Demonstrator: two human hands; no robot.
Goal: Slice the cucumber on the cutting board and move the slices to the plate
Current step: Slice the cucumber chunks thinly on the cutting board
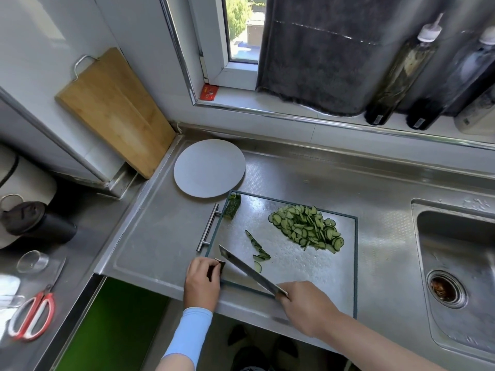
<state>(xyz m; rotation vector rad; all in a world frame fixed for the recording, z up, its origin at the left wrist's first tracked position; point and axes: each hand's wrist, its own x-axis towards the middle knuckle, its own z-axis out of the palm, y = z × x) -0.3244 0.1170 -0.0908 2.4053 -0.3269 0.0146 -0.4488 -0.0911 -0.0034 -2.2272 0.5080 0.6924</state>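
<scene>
Noted steel counter [150, 253] across the view, with sink [455, 253] set into it at right. Logged wooden board [115, 111] leaning upright in the far-left corner against the wall.

Found cutting board [302, 266] lying flat on the counter between the sink and a bar handle on its left edge. Recorded round grey plate [209, 171] just beyond the board's far-left corner, on the counter.

Counted one heap of cucumber slices [308, 228] on the far-right part of the board, well apart from the plate.

Observed knife [246, 269] slanting over the near-left part of the board, tip pointing far-left; cannot tell whether the edge touches the board.

Saw right hand [308, 306] wrapped round the knife handle, fingers curled tight. Saw left hand [202, 283] at the board's near-left corner, fingers curled and pinching a small dark stub [220, 266], probably the cucumber end, right beside the blade.

Marked cucumber chunk [232, 208] at the board's far-left corner. Marked short row of loose slices [257, 249] just past the blade.
</scene>
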